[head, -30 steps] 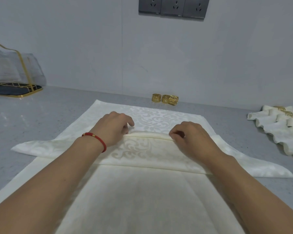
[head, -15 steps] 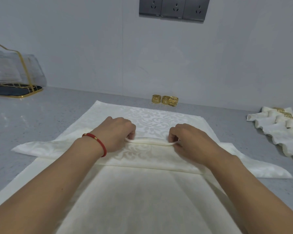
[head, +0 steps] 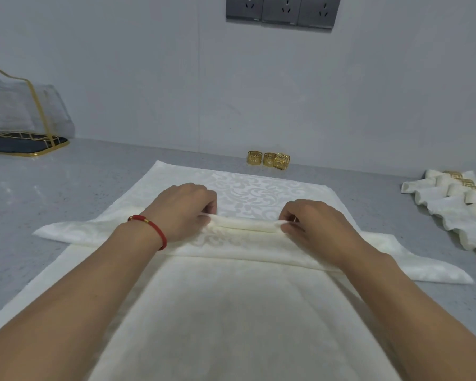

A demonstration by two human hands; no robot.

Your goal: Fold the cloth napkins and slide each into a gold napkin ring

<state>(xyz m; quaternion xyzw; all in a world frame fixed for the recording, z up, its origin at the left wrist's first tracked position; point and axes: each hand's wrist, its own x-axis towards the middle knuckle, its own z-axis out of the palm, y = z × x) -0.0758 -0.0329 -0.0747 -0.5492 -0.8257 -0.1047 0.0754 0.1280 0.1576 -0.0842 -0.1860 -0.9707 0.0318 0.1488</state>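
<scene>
From the head view, we are leaning over a grey bench [head: 66, 188] with a cream napkin [head: 231, 312] spread out in front of us, running from the near edge toward the wall. Our left hand [head: 183, 211] and right hand [head: 315, 225] are resting on a folded band that lies across the middle of the napkin, its two pointed ends sticking out past the napkin's sides onto the bench. Our left fingers [head: 210, 207] are curling down and pinching one end of a raised pleat [head: 245, 225] of cloth; our right fingers [head: 289, 217] are curling in and pinching the other end, so the pleat is standing up between the two hands. We are wearing a red bracelet [head: 151, 226] on the left wrist.

Three gold rings [head: 268, 160] are standing in a row beyond the napkin's far edge, near the wall. At the far right, finished napkins [head: 456, 204] are lying side by side, each in a gold ring. At the far left, a gold-framed holder [head: 19, 119] is sitting on the bench. Sockets [head: 283, 8] are showing on the wall above.
</scene>
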